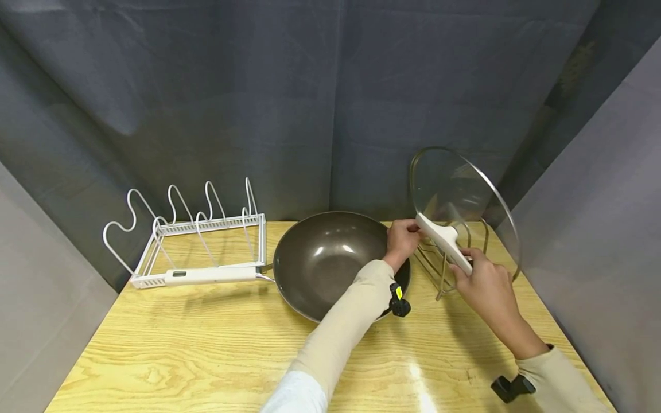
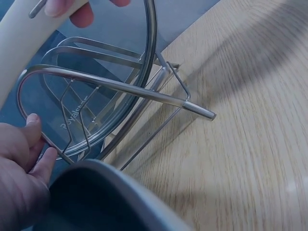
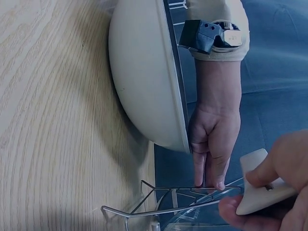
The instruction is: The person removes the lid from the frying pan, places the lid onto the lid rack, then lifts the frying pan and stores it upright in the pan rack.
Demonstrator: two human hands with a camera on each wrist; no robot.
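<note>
My right hand grips the long cream handle of a glass lid. The lid stands tilted on edge, its metal-rimmed lower part within the wire slots of a small metal lid rack. With thumb and fingers, my left hand pinches the curved end of that rack's front wire. My left wrist reaches over the right rim of a dark wok. From the right wrist view, the wok's pale outer side shows beside my left hand.
A white wire pan rack stands on the left of the wooden table. The wok's cream handle points left, overlapping the rack's front edge in the head view. Grey curtain hangs behind, with pale panels at both sides.
</note>
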